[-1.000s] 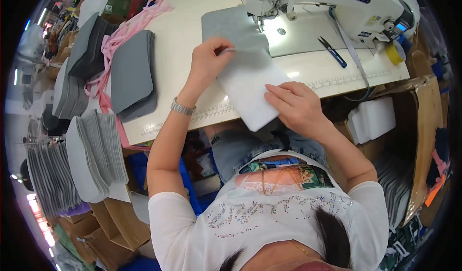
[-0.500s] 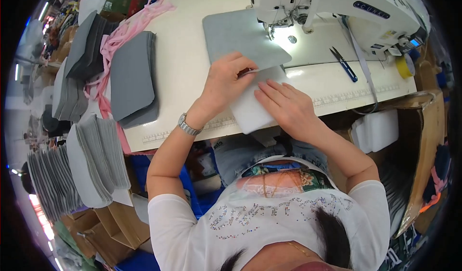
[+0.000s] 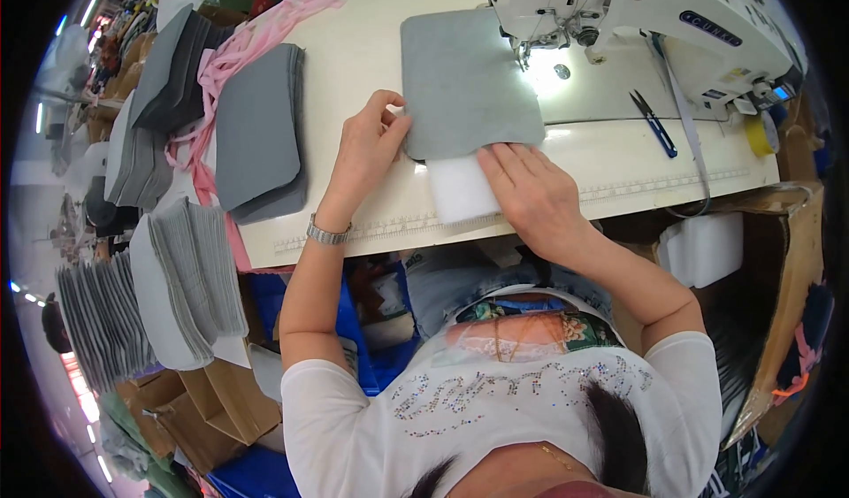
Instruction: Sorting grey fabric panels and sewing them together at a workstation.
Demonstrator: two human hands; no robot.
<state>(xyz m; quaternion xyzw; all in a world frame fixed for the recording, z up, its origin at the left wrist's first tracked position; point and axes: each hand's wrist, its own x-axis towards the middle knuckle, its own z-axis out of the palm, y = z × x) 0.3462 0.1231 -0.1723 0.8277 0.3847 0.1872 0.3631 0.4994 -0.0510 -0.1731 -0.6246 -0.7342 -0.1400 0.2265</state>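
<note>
A grey fabric panel with rounded corners lies flat on the sewing table, its right side by the needle area of the sewing machine. Its near edge overlaps a white foam-like pad that sticks out toward me. My left hand, wearing a metal watch, is at the panel's left edge, with thumb and forefinger slightly apart. Stretched out flat, my right hand presses on the white pad, fingertips at the panel's near edge.
Grey panels are stacked at left beside pink fabric strips. More panels stand upright off the table's left side. Thread snips, a grey tape strip and a yellow tape roll are at right. A cardboard box stands below.
My left hand has let go of the panel's near edge and moved left to its side edge. The panel now lies flat and squarer over the pad. The right hand stays on the pad.
</note>
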